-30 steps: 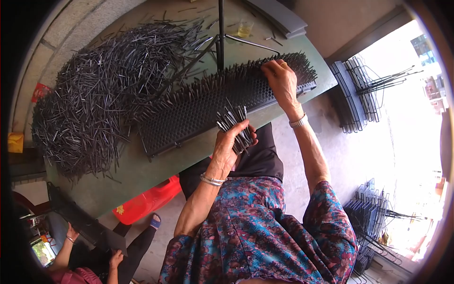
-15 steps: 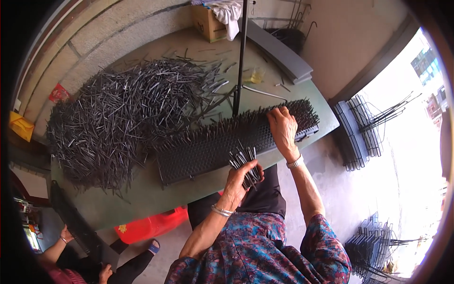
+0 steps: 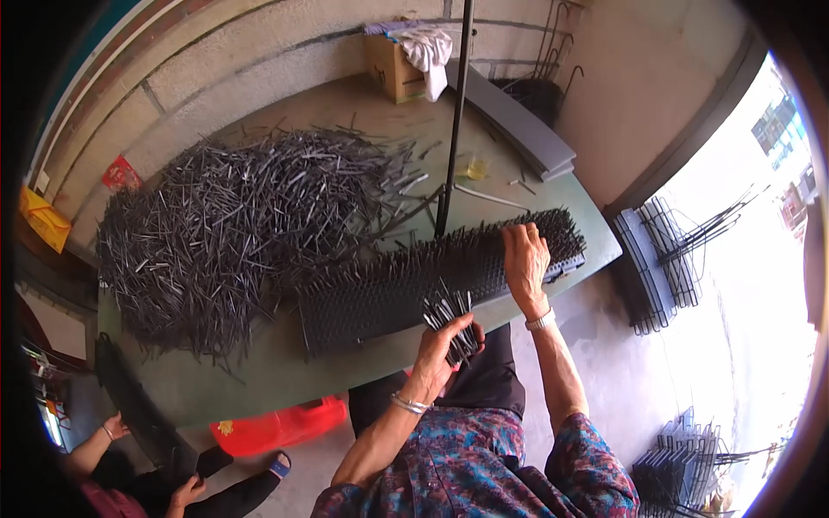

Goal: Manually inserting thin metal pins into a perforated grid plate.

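Note:
A long black board with rows of holes point(image 3: 380, 319) lies aslant on the table, its far side bristling with upright dark strips point(image 3: 397, 256). My right hand point(image 3: 525, 262) is over the right half of this board, at the edge of the bristling rows. Its fingers are bent down and pressed together; whatever is between their tips is hidden. Closer to me, just off the board's front edge, my left hand point(image 3: 445, 345) is closed around a bundle of thin dark strips point(image 3: 451, 315). The strips' ends fan out above the thumb.
A large heap of loose dark strips point(image 3: 233, 233) covers the table's left. Behind the board stand a thin black pole point(image 3: 453, 129), a cardboard box point(image 3: 393, 69) and grey panels point(image 3: 518, 129). Another person's hand point(image 3: 115, 426) holds a dark board at lower left, near a red stool point(image 3: 285, 425).
The whole view has shifted, so the table sits lower in the picture. My right hand stays over the bristling rows, its fingers slightly rearranged. My left hand still grips the bundle.

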Available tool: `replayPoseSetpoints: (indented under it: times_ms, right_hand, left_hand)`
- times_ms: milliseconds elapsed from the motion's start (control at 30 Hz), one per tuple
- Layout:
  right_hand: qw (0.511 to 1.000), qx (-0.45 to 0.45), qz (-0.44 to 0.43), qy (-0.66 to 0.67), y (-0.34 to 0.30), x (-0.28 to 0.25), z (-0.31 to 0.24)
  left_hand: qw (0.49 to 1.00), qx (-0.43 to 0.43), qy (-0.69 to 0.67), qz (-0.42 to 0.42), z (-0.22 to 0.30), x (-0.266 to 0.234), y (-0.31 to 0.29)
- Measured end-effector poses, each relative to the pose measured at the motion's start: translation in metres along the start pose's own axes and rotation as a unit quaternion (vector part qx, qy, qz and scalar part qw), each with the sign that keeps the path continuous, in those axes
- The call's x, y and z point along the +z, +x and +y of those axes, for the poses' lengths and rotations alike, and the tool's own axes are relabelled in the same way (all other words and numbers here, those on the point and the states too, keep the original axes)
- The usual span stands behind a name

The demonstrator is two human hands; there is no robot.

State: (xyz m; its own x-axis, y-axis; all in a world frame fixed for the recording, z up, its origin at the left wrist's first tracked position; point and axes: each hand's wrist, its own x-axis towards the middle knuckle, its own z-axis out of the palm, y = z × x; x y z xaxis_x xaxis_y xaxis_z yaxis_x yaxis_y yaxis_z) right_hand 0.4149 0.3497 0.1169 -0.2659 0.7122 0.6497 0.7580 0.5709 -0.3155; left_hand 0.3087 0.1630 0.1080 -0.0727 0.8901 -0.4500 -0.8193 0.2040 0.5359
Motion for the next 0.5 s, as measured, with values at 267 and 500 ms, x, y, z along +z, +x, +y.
replayPoseSetpoints:
  times_ms: [267,500]
  right_hand:
    - [1.000,-0.017,0.001,0.010,0.002,-0.015,-0.002]
    - [0.998,0.013,-0.051,0.026,0.002,-0.015,0.012]
  left_hand:
    - [0.999,-0.020,0.013,0.031,0.008,0.007,0.000]
    - [0.999,-0.029,0.024,0.025,0.001,0.008,-0.001]
